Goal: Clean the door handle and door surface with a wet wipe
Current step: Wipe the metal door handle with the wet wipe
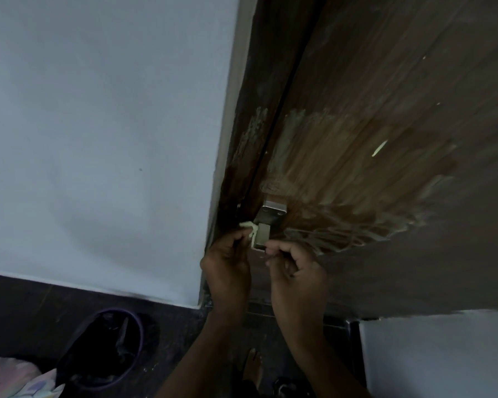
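Your left hand (227, 265) and right hand (296, 271) are bare, no gloves, rings or watch showing. Both forearms are uncovered, no sleeves in view. Your foot (253, 366) below is bare too.

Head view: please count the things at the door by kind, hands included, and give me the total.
Hands: 2, the left hand and the right hand
Wet wipe: 1, the pale wet wipe
Metal door handle: 1, the door handle
Wooden door: 1, the door
Total: 5
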The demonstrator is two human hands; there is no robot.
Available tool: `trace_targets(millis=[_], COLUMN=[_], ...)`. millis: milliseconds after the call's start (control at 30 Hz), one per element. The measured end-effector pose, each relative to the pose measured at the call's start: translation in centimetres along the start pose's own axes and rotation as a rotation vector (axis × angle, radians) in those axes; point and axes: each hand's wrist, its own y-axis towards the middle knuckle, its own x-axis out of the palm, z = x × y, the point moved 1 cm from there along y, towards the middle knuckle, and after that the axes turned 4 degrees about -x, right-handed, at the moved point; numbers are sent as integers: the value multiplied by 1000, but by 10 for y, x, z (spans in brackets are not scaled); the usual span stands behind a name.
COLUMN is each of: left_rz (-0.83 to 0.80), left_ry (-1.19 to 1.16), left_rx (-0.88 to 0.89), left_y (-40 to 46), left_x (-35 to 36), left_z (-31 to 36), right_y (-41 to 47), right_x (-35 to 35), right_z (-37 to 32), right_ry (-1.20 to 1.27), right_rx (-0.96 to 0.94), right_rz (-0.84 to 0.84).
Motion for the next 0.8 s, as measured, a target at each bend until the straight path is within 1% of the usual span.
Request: trace_targets(millis=[133, 267, 367, 433, 567, 733, 800], left_rz=[8, -15, -11, -36, -109, -59, -55], left_ry=[-52, -47, -29, -27, -57, -31, -53], left_rx=[24, -87, -46, -37, -122, -126, -140], left_y=[-5, -11, -15, -10, 9, -15, -14], left_x=[-3, -8, -12, -10, -5, -15, -16], left_z=[4, -2, 0, 4, 9, 7, 8], right_y=[-2, -4, -6, -6, -7, -9, -9], right_x=[-1, 1, 3, 3, 4, 6, 7], right_z=[-1, 0, 0, 2, 4, 2, 5], right_ry=[-13, 2, -5, -23, -37, -24, -55], right_rx=[-26, -13, -21, -27, -28, -33, -33], right_rz=[11, 15, 13, 20, 33, 46, 51])
